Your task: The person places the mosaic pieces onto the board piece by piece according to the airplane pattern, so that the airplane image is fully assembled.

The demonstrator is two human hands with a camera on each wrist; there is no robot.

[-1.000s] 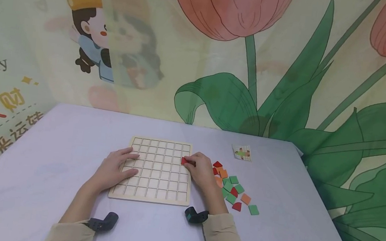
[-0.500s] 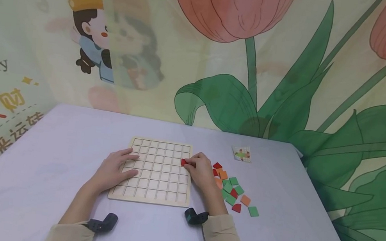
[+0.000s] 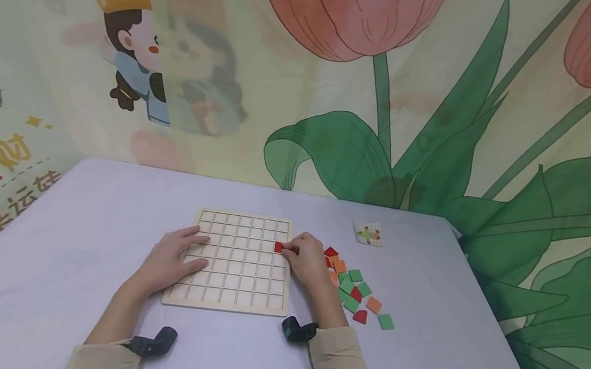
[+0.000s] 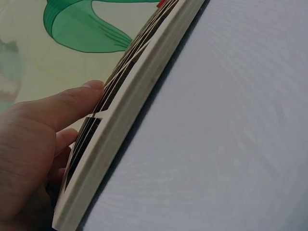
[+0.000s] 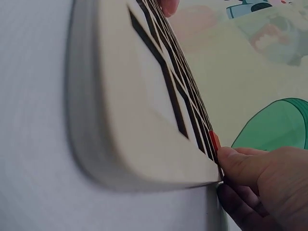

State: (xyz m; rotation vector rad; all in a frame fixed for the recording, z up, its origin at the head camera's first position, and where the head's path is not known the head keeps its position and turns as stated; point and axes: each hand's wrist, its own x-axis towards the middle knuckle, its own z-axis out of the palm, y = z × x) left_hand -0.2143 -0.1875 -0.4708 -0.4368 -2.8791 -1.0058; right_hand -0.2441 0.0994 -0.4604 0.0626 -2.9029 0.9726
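A pale wooden board [image 3: 235, 268] divided into a grid of square cells lies flat on the table. My left hand [image 3: 169, 258] rests on its left side, thumb and fingers spread apart over the cells; the left wrist view shows the thumb [image 4: 72, 103] lying on the board's edge. At the right side of the board, my right hand [image 3: 309, 261] pinches a red tile [image 3: 278, 247] between thumb and fingertips, in the rightmost column of cells. The same red tile [image 5: 214, 139] shows at the board's edge in the right wrist view, partly covered by the thumb.
Right of the board lies a loose pile of green tiles [image 3: 354, 275], orange tiles [image 3: 373, 304] and red tiles [image 3: 359, 317], some partly behind the right forearm. A small picture card [image 3: 368, 233] lies farther back on the white tablecloth [image 3: 451, 345]. A printed backdrop [image 3: 331, 152] stands behind the table.
The head view shifts slightly. Both hands stay in place on the board, the right still pinching the red tile at the right column.
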